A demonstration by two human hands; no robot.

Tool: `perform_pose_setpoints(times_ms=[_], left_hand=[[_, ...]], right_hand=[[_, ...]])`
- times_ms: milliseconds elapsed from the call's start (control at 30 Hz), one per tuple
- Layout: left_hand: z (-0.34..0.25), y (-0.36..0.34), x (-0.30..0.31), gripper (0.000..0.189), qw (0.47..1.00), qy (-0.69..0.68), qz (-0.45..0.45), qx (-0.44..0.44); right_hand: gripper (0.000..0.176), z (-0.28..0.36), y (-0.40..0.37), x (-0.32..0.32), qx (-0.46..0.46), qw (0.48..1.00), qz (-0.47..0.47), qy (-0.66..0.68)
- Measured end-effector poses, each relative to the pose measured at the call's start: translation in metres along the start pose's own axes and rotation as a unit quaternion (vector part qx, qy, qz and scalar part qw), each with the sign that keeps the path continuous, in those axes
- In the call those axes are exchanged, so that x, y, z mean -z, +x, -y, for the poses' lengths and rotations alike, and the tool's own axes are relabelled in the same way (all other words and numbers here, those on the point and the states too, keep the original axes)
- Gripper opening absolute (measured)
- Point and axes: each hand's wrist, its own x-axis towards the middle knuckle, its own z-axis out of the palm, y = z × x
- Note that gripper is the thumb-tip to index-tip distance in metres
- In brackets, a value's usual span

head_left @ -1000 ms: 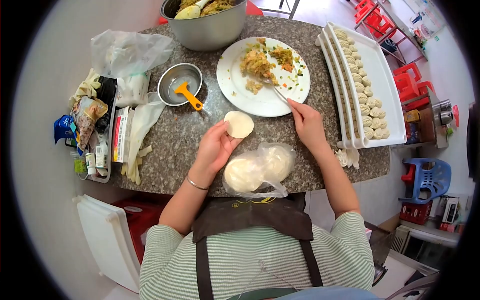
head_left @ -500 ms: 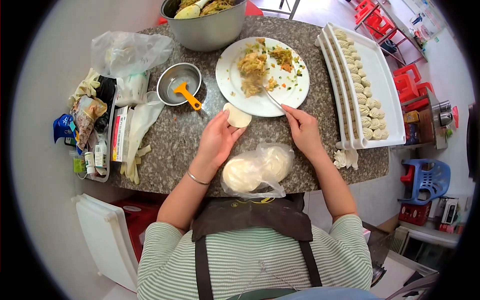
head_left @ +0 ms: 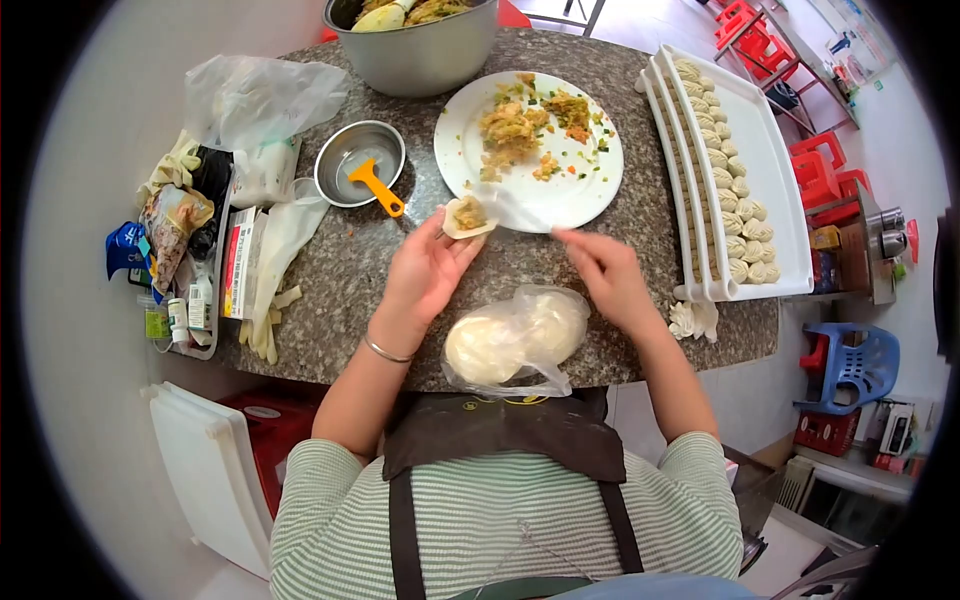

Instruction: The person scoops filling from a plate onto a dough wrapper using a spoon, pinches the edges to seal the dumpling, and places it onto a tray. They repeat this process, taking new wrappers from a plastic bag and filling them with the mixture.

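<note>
A round dough wrapper (head_left: 470, 216) with filling on it rests on the fingers of my left hand (head_left: 428, 270), beside the plate's lower left rim. My right hand (head_left: 604, 272) pinches the handle of a utensil, blurred by motion, whose far end reaches the wrapper. The white plate (head_left: 580, 205) holds a heap of chopped filling (head_left: 510, 130) and a smaller, greener heap. Below my hands, dough (head_left: 485, 345) lies in a clear plastic bag (head_left: 540, 378) near the table's front edge.
Stacked white trays (head_left: 780, 200) with rows of pleated buns (head_left: 738, 225) stand at the right. A metal bowl (head_left: 335, 160) with an orange-handled tool (head_left: 377, 188) is left of the plate. A large pot (head_left: 425, 60) stands behind, and a packed basket (head_left: 205, 345) at the left.
Filling now lies on the wrapper, which was bare before. The utensil has moved from the heap on the plate leftward to the wrapper.
</note>
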Motion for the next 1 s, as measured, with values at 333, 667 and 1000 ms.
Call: perform_pose_setpoints(times_ms=[333,667,1000], left_hand=[[-0.012,0.000,-0.001,0.042,0.999,0.012,0.028,0.011],[-0.002,-0.002,-0.006,0.039,0.999,0.052,0.006,-0.013],[-0.009,-0.005,0.000,0.041,0.997,0.068,0.034,0.004]], right_hand=[[0.026,-0.004,0.005,-0.025,-0.060,0.998,0.007,-0.008],[0.027,-0.009,0.019,-0.014,-0.036,0.999,-0.009,0.015],[0.024,0.001,0.010,-0.002,-0.111,0.991,0.046,0.051]])
